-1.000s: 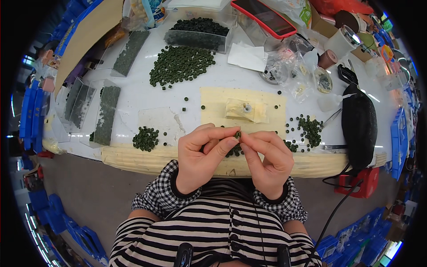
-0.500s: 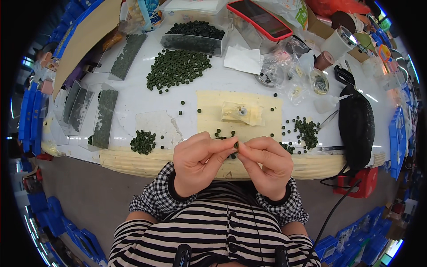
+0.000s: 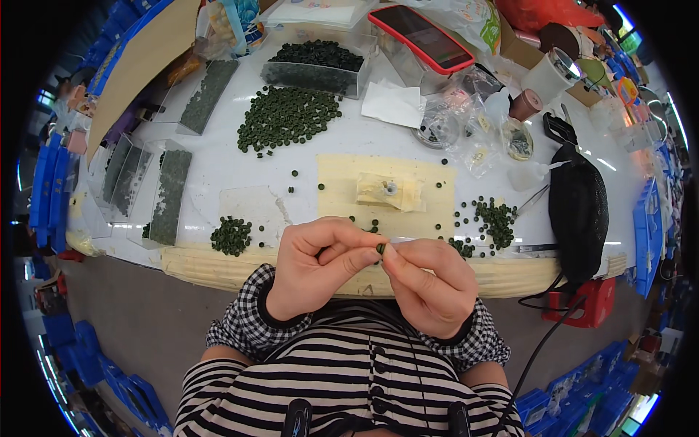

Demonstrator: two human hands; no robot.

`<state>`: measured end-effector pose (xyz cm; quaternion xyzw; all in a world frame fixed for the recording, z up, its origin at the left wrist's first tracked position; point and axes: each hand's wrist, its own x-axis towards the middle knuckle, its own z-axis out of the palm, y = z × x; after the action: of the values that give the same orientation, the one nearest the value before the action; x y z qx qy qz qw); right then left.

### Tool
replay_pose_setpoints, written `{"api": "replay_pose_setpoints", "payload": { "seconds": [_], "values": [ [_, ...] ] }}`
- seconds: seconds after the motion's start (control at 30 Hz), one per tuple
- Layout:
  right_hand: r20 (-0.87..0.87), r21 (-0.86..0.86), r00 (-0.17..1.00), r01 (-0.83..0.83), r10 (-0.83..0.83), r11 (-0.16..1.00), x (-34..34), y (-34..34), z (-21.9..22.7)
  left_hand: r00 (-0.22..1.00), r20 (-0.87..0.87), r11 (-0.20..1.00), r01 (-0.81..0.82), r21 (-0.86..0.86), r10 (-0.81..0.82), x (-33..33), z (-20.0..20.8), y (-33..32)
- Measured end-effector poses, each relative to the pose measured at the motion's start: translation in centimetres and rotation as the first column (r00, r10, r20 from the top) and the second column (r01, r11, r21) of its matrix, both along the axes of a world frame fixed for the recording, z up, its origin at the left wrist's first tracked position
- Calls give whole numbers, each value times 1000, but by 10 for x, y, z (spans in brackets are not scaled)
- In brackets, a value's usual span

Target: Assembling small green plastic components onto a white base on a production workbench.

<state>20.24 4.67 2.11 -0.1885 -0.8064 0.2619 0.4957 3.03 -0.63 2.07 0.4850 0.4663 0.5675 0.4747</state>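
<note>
Both hands are staying together at the table's (image 3: 218,156) near edge.
Left hand (image 3: 320,266) and right hand (image 3: 429,284) are pinching 1 small green ring (image 3: 380,249) between narrow fingertips.

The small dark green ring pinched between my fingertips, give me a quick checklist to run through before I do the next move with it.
1. Hold on the small dark green ring: pinched between the left hand and the right hand fingertips: ok.
2. Hands over the table edge, so a dropped ring may fall to the lap: not ok.
3. Ring whole and free of flaws: too small to see: cannot tell.
4. More rings within reach: small pile to the left, another pile to the right: ok.
5. Cream mat ahead mostly bare, only a taped piece and stray rings: ok.
</note>
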Motion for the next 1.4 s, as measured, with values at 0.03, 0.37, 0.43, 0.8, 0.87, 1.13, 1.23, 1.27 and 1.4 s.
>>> {"api": "replay_pose_setpoints", "payload": {
  "seconds": [0.03,0.37,0.43,0.8,0.87,1.13,1.23,1.27,1.4],
  "values": [
    [5,-2,1000,-1,1,1000,1,0,2,999,-31,1000,-16,27,17,1,1,0],
    [-3,-73,998,-57,57,996,13,8,10,965,-248,975,-24,220,80,6,14,9],
    [15,18,999,-32,31,999,13,7,12,964,-259,974,1,225,59,7,18,9],
    [-6,-13,997,-83,83,996,14,16,17,983,-181,984,38,172,-6,2,21,13],
    [1,-7,996,-89,89,996,15,18,18,983,-181,987,42,154,-13,1,22,12],
    [18,35,995,-102,101,994,10,19,18,981,-195,987,36,155,-6,-3,20,10],
    [3,17,993,-119,119,993,10,17,18,954,-298,975,28,221,40,-3,22,9],
    [-3,11,993,-117,117,993,10,17,17,952,-303,972,24,234,49,-2,23,8],
    [-10,-20,997,-75,75,997,8,15,14,946,-309,973,-19,229,92,1,22,9]
  ]
}}
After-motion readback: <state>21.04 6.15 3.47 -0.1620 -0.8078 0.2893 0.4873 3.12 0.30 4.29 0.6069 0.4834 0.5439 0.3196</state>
